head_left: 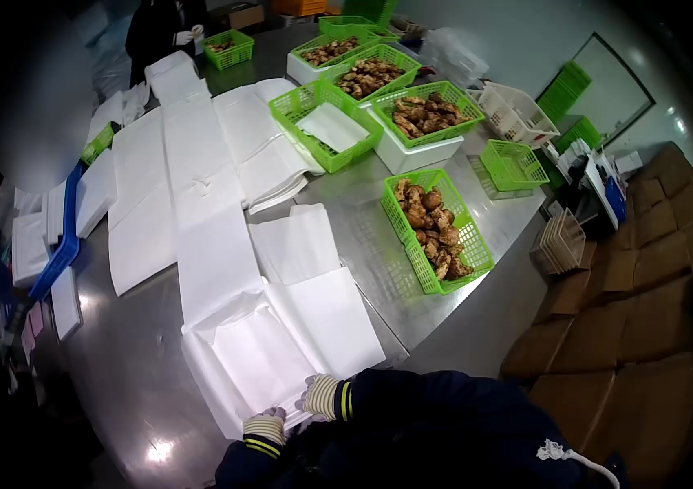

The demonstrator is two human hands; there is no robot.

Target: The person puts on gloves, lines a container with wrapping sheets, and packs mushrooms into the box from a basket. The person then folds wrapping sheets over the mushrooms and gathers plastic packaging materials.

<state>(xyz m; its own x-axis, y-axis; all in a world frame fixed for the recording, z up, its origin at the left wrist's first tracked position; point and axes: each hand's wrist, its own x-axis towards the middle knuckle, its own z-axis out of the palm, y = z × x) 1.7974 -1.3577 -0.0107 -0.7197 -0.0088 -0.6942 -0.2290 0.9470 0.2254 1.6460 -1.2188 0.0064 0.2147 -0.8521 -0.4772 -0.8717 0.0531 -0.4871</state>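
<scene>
Both hands wear pale gloves with striped knit cuffs. My left hand [267, 425] is closed at the near edge of a shallow white box [193, 346], its fingertips pinching the layered white paper [261, 359] that lines it. A little to the right, my right hand [319, 396] grips the same paper at the near right corner. The lining covers the box's inside and hangs over its sides. Long white paper sheets [139, 204] stretch away from the box across the steel table [130, 342].
A green basket of mushrooms [432, 224] stands right of the paper. Several more green baskets [326, 122] sit farther back, some on white foam boxes [416, 155]. A blue tray [57, 265] leans at left. Cardboard boxes [632, 326] are stacked at right. Another person [169, 33] stands at the far end.
</scene>
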